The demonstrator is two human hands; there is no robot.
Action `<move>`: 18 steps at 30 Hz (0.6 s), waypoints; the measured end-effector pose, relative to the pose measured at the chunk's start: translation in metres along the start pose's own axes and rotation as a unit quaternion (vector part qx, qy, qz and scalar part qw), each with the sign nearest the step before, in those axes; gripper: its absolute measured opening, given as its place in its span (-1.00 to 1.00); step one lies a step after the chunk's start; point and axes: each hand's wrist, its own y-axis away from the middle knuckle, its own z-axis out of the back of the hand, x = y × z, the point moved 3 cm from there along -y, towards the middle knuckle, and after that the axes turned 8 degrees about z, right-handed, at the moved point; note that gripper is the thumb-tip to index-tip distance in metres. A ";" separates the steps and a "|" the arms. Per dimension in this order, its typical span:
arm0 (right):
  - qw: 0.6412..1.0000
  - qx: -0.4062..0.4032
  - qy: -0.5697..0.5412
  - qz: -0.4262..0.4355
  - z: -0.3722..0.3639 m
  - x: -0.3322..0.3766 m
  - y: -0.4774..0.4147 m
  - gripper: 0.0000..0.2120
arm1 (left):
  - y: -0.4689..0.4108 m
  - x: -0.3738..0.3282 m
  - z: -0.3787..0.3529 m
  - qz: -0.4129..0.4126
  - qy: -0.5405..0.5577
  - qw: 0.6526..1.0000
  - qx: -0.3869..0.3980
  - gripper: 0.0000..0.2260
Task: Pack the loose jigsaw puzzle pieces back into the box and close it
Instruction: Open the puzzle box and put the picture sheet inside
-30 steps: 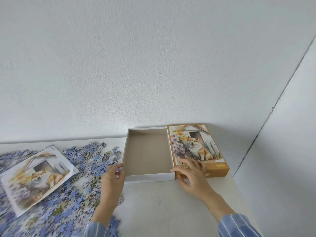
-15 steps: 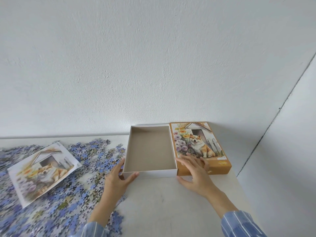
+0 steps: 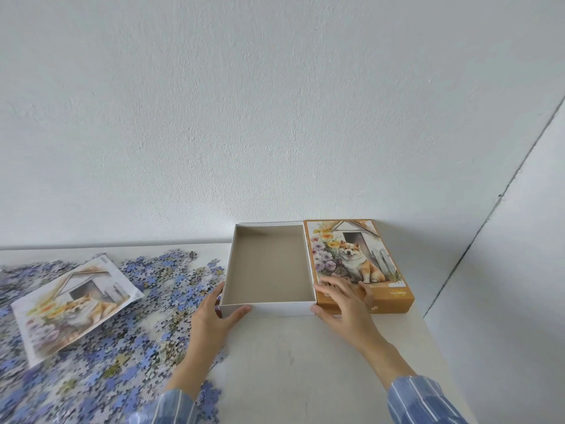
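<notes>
Standing open and empty at the back of the desk (image 3: 305, 362): the box (image 3: 269, 264), lid (image 3: 351, 255) touching its right side. Left hand (image 3: 211, 319) grips its near left corner; right hand (image 3: 345, 304) lies spread flat on the lid. Puzzle pieces (image 3: 137, 332) heaped to the left, none packed, picture sheet (image 3: 73, 298) on top. Step, seemingly: placing the box. Next calls for scooping handfuls in.

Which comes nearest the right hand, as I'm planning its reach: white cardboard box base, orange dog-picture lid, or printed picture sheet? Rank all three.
1. Orange dog-picture lid, under the right hand.
2. White cardboard box base, just left.
3. Printed picture sheet, far left.
</notes>
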 end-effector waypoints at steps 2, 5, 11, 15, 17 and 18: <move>1.000 -0.012 0.008 -0.001 -0.001 0.001 -0.001 -0.62 | -0.002 0.002 -0.001 0.001 0.007 1.000 0.002 -0.24; 0.999 -0.029 0.020 0.000 -0.002 0.002 -0.001 -0.65 | -0.004 0.003 -0.002 0.002 0.004 1.000 0.004 -0.23; 0.999 -0.034 0.020 0.009 -0.003 0.002 -0.001 -0.64 | -0.006 0.003 -0.001 0.007 -0.002 1.000 0.008 -0.18; 0.999 -0.027 0.018 0.007 -0.002 0.001 -0.002 -0.64 | -0.006 0.002 -0.002 0.000 -0.012 1.000 0.010 -0.18; 1.000 -0.019 0.020 0.004 -0.002 0.002 -0.003 -0.63 | -0.006 0.001 -0.002 -0.005 -0.017 1.000 0.009 -0.20; 1.000 -0.013 0.020 0.003 -0.002 0.002 -0.003 -0.62 | -0.006 0.001 -0.002 -0.006 -0.025 1.000 0.008 -0.21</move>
